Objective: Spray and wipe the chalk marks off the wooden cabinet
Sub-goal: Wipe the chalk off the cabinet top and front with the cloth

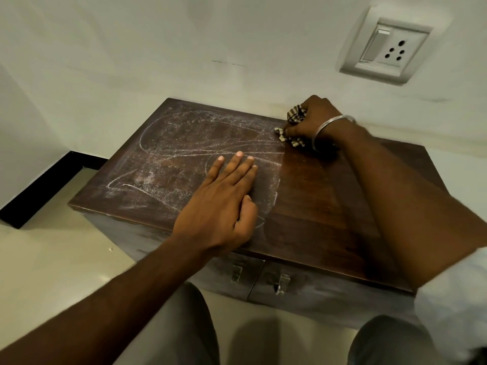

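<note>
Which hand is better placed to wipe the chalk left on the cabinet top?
Right. The right hand grips the checkered cloth at the edge of the chalk marks; the left hand lies flat on the cabinet, holding nothing.

- Nothing readable anywhere in this one, honestly.
- The chalk marks [184, 151] on top of the cabinet [316, 206] are just loopy scribbles. I can't make out a letter or number in them.
- The wall socket plate [387, 46] has no brand or marking that I can read.
</note>
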